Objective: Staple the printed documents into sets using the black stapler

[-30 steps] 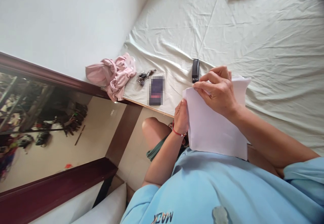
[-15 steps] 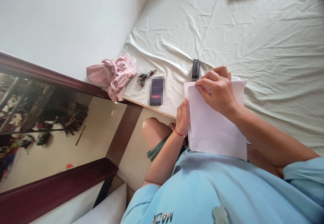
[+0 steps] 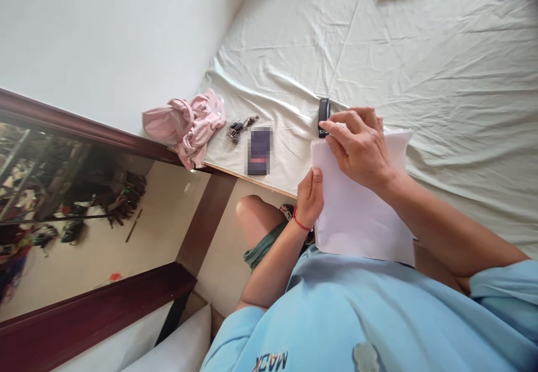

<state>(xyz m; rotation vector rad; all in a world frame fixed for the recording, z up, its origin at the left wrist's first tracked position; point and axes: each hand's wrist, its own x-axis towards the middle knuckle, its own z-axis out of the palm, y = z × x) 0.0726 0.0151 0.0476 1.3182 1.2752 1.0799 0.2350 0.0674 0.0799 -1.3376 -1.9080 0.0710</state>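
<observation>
Slid inward a touch since half a second ago: left hand [image 3: 310, 195], now with more thumb over the front of the paper [image 3: 361, 215]. Shifted too: top left corner of the paper, back off the near end of the stapler [image 3: 324, 108]. And lifted from that corner: index finger of the right hand [image 3: 361, 150], out over the stapler in this view.

Grip-wise: left closed on the paper's left edge, thumb in front, fingers hidden behind, so can't say how tightly. Right loosened up, small gap between thumb and index, nothing visibly pinched there. Can't tell whether touching the stapler or just above. Same with palm against paper, no clear view.

Probably means, for handling the paper: most of the holding down to the left now, with the right freer to adjust. Looks like several sheets, judging by the layered top edge.

Next out: paper tilted in front of the blue shirt [image 3: 361, 299], bottom edge right by the fabric. Stapler just past the top edge, lying on the pale cover [image 3: 454, 92]. Further left, a dark pixelated slab [image 3: 259, 150], maybe a phone, then keys [image 3: 240, 130] near that, then pink cloth [image 3: 202, 117] in a heap. No obvious change in any of those.
</observation>
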